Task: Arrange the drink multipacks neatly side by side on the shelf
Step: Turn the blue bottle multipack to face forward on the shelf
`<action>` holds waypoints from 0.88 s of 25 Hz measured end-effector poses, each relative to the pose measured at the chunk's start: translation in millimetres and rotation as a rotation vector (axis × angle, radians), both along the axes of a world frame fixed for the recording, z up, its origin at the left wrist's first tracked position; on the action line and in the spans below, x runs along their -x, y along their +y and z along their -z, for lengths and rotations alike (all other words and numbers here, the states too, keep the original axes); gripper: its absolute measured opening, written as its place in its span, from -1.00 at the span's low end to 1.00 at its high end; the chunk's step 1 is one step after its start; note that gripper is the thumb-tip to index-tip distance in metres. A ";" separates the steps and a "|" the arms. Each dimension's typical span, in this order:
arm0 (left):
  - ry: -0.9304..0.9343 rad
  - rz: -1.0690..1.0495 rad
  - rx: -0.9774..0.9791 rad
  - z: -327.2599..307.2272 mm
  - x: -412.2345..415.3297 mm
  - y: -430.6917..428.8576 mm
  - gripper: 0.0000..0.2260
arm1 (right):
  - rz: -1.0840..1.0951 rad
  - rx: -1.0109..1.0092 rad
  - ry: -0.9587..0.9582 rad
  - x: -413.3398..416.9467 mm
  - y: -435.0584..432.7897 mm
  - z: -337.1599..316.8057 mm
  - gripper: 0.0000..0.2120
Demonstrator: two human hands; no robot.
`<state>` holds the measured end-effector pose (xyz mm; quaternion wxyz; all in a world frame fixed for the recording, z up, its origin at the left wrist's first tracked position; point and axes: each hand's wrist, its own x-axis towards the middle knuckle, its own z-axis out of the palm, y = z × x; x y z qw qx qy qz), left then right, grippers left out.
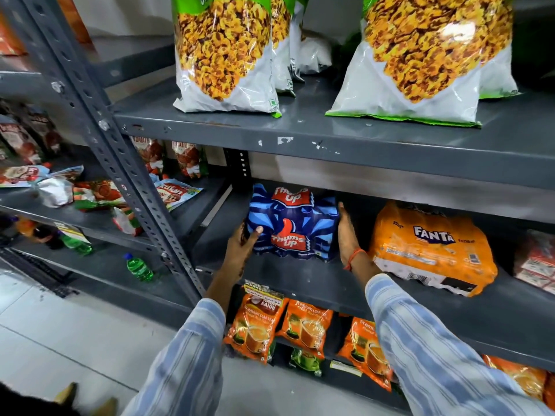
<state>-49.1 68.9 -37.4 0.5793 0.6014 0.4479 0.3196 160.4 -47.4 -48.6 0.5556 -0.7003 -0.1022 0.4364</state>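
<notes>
A blue Thums Up multipack (292,223) sits on the grey middle shelf (345,285), towards its left end. My left hand (241,244) grips the pack's near left corner, thumb on top. My right hand (347,234) lies flat against the pack's right side. An orange Fanta multipack (432,250) lies to the right on the same shelf, tilted and angled, with a gap between it and my right hand.
Big snack bags (225,55) stand on the shelf above. Orange tea packets (304,327) fill the shelf below. Red-and-white cartons (537,262) sit at the far right. A slanted perforated upright (120,151) borders the left. Green bottles (139,267) and ketchup pouches lie on the neighbouring rack.
</notes>
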 end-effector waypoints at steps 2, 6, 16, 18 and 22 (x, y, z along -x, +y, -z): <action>0.042 -0.003 -0.004 5.3 5.8 -0.1 -0.51 | -0.011 -0.171 -0.001 14.4 15.5 -14.1 -0.41; 0.018 0.034 -0.034 15.0 23.4 -5.0 -0.51 | 0.031 -0.294 -0.026 48.5 1.4 -16.7 -0.35; 0.049 0.119 -0.053 15.0 42.6 -10.7 -0.19 | 0.134 -0.298 -0.056 68.7 -6.4 -10.8 -0.52; 0.067 0.107 -0.048 12.2 38.4 -16.3 -0.13 | 0.137 -0.285 -0.061 69.2 -7.4 -12.1 -0.51; 0.321 -0.034 -0.414 -9.2 10.3 -41.5 -0.11 | 0.191 -0.270 -0.403 67.0 -13.6 -25.1 -0.52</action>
